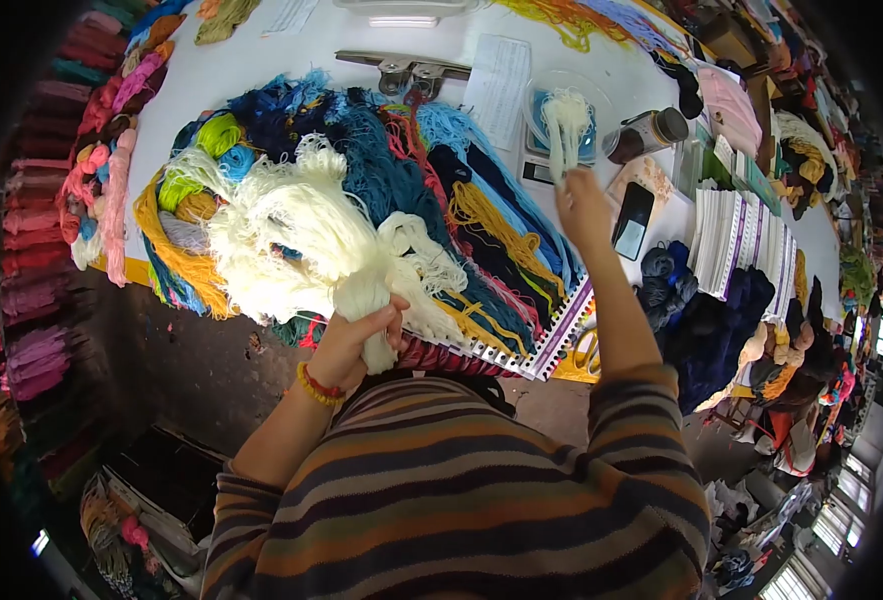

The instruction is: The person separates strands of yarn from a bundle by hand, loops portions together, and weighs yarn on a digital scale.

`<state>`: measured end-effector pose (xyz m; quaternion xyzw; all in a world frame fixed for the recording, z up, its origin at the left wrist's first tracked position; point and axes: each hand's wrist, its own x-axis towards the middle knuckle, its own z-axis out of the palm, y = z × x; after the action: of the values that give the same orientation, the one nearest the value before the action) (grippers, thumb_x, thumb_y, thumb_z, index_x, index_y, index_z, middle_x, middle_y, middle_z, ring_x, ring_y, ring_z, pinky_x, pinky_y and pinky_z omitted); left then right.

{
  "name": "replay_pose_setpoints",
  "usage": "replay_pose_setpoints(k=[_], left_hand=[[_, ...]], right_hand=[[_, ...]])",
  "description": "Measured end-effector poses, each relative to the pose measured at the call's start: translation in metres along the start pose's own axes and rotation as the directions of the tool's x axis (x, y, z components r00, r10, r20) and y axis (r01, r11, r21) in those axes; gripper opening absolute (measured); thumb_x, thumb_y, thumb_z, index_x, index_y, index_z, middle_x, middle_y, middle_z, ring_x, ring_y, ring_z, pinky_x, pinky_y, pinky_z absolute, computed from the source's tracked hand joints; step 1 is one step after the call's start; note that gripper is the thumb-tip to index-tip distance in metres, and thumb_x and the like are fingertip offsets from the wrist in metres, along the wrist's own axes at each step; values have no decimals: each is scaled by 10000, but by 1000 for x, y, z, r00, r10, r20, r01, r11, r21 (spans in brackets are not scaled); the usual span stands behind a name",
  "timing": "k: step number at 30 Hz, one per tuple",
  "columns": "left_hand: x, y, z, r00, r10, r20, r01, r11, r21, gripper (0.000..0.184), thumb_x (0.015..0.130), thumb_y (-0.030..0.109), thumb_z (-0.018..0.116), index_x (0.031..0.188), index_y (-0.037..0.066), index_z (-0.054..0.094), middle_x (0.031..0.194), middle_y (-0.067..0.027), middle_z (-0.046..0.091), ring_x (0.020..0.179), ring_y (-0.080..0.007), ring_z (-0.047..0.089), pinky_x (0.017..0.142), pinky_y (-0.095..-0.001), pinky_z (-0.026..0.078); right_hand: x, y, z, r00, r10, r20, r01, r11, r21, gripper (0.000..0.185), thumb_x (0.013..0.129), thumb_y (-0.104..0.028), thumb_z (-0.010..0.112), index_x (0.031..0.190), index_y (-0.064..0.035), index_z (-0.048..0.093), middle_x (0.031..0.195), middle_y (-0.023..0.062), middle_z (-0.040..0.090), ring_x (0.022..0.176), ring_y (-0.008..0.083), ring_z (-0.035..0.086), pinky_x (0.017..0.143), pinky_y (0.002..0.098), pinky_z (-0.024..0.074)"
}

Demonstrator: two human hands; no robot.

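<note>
My left hand (366, 335) is closed round the lower end of a thick bundle of cream yarn (281, 230), which spreads over the heap of coloured yarn at the table's front. At the right, my right hand (583, 205) pinches the end of a smaller cream yarn hank (564, 130). The far part of that hank lies in a clear plastic bowl (601, 85) standing on a small blue digital scale (538, 150). Beside my right hand lies a dark phone (633, 218). A smaller cream skein (421, 250) rests on the heap near my left hand.
A dark-lidded jar (646, 135) stands right of the bowl. Behind the heap are a metal clip (401, 72) and a paper sheet (498, 90). Spiral-bound yarn cards (736, 240), yellow scissors (586, 352) and dark yarn (726, 310) lie at the right. Pink skeins (119, 205) hang at the left.
</note>
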<state>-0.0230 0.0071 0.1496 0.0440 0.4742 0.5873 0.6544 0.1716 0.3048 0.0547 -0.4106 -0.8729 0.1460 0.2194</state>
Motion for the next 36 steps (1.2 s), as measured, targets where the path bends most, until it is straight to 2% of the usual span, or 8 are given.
replay_pose_setpoints(k=[3, 5, 8, 14, 22, 27, 34, 36], left_hand=[[-1, 11, -3, 999, 40, 28, -37, 995, -98, 212, 849, 173, 527, 936, -18, 555, 691, -53, 509, 621, -139, 525, 613, -280, 474], [-4, 22, -5, 998, 9, 66, 3, 983, -181, 278, 872, 215, 497, 990, -31, 552, 804, -73, 556, 745, -169, 561, 727, -313, 471], [-9, 33, -3, 981, 53, 187, -11, 975, -221, 391, 902, 291, 421, 1118, -28, 487, 1049, -114, 541, 973, -215, 527, 850, -355, 426], [-22, 39, -13, 910, 54, 411, -21, 996, -84, 466, 925, 334, 350, 1230, -13, 409, 1127, -110, 504, 1015, -188, 497, 874, -325, 394], [-47, 45, -17, 887, 108, 450, -124, 992, 5, 448, 935, 292, 342, 1243, -29, 397, 1090, -95, 529, 968, -154, 513, 849, -297, 403], [-55, 50, -26, 896, 112, 431, -96, 994, -57, 414, 933, 273, 357, 1210, -25, 433, 1089, -102, 535, 959, -157, 522, 840, -301, 415], [-52, 50, -30, 931, 147, 333, -129, 989, -76, 330, 898, 204, 459, 1143, -15, 495, 1014, -84, 561, 860, -148, 539, 785, -298, 439], [-52, 51, -32, 908, 174, 381, -180, 983, -20, 324, 882, 183, 487, 1137, -17, 499, 986, -77, 569, 831, -140, 543, 779, -294, 441]], right_hand=[[-46, -91, -36, 459, -32, 888, -478, 834, 276, 136, 774, -163, 591, 727, -36, 585, 605, 48, 576, 572, 122, 541, 532, 263, 432], [-82, -147, -52, 238, -411, 880, -768, 475, 430, 171, 793, -224, 623, 780, -55, 599, 613, -31, 514, 551, 25, 431, 479, 194, 330], [-103, -212, -61, 500, -176, 848, -858, 29, 512, 180, 826, -201, 581, 905, -39, 588, 697, -24, 559, 524, 22, 398, 458, 162, 295], [-106, -257, -40, 882, 56, 468, -457, 338, 822, 196, 818, -167, 598, 947, -20, 586, 786, -17, 587, 595, 23, 443, 496, 180, 342], [-122, -284, -47, 913, 95, 398, -378, 568, 731, 151, 817, -126, 578, 911, -8, 583, 740, -16, 574, 597, 34, 456, 531, 195, 369], [-122, -297, -43, 912, 179, 368, -409, 342, 846, 140, 829, -124, 555, 900, -6, 580, 726, 3, 593, 579, 37, 475, 524, 186, 370], [-122, -302, -52, 900, 220, 375, -434, 390, 812, 165, 850, -185, 536, 844, -23, 563, 679, 10, 555, 539, 46, 461, 493, 197, 362], [-124, -300, -51, 819, 191, 541, -566, 115, 816, 183, 846, -217, 548, 807, -38, 551, 611, -12, 508, 496, 55, 426, 460, 203, 333]])
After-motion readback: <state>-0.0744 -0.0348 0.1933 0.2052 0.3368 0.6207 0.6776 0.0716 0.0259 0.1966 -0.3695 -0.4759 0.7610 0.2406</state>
